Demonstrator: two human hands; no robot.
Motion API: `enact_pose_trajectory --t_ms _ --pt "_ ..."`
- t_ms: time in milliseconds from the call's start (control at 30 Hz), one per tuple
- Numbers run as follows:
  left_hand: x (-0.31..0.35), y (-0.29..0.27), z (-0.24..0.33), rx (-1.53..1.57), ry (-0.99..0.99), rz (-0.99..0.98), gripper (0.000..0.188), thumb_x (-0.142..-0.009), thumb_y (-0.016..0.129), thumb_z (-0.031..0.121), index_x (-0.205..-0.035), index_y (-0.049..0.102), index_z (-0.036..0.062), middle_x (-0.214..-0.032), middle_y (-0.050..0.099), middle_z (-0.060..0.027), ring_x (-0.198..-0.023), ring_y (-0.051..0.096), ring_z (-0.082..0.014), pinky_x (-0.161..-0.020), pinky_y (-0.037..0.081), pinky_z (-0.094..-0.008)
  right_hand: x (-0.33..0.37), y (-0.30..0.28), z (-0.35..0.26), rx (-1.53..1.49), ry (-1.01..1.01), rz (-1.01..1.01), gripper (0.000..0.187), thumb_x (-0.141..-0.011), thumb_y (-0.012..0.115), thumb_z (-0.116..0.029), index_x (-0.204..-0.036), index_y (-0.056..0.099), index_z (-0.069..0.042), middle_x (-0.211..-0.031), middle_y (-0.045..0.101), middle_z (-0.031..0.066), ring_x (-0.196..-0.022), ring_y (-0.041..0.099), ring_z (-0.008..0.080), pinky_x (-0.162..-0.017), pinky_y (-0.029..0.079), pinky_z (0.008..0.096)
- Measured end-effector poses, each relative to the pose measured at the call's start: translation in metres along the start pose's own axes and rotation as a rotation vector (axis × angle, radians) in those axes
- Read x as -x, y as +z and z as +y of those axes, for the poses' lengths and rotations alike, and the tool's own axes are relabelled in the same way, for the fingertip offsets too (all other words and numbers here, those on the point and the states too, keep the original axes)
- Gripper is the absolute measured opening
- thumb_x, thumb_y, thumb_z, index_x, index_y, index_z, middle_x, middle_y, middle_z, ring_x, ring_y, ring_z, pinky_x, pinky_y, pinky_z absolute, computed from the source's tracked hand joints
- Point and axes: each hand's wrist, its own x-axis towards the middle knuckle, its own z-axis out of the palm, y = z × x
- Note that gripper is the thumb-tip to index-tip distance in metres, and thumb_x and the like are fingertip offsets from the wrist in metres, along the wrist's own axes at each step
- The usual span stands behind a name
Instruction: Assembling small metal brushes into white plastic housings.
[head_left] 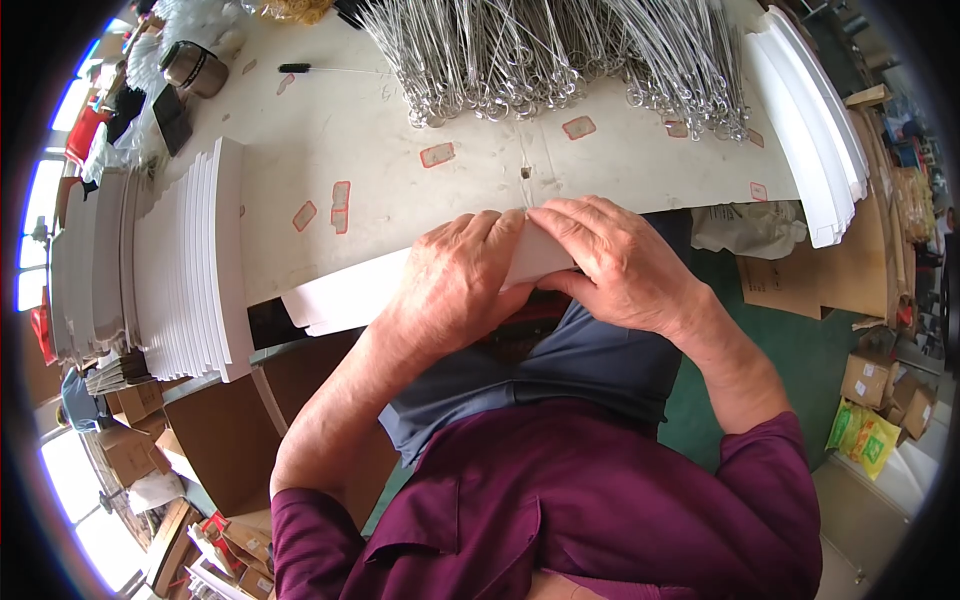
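Note:
A long, narrow white card box [350, 292] lies across my lap at the table's near edge. My left hand [450, 275] is wrapped over its middle, fingers on top and thumb underneath. At the box's right end my right hand [615, 262] pinches the card between fingers and thumb. The fingertips of both hands nearly meet at the upper edge, and they hide much of that end, so I cannot tell whether its flap is folded in.
Wire stems with looped ends [520, 80] lie heaped at the table's far side. A black-tipped brush [295, 68] lies left of them. White card pieces stand stacked at left [190, 270] and right [810, 130]. A metal cup [195, 68] and a phone [172, 120] sit far left.

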Motion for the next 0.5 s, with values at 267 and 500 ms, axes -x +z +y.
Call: enact_pose_trajectory --t_ms 267,500 --pt "0.011 -0.015 -0.009 -0.146 -0.028 0.024 0.061 -0.073 0.085 0.017 -0.125 0.061 -0.0018 -0.116 0.07 -0.0193 -0.107 0.069 -0.0386 -0.09 0.056 -0.0464 0.0 -0.011 0.003 -0.008 0.046 -0.013 0.07 -0.073 0.088 -0.014 -0.134 0.058 0.003 -0.126 0.066 0.0177 -0.112 0.065 0.0349 -0.1 0.054 0.0448" --pt "0.002 -0.007 -0.006 -0.029 -0.066 -0.094 0.061 -0.074 0.083 0.019 -0.127 0.061 -0.0019 -0.114 0.07 -0.0187 -0.107 0.068 -0.0387 -0.09 0.056 -0.0471 -0.014 0.005 -0.009 0.04 0.069 -0.106 0.072 -0.075 0.087 -0.019 -0.137 0.058 0.003 -0.128 0.064 0.0171 -0.119 0.061 0.0345 -0.105 0.05 0.0438"
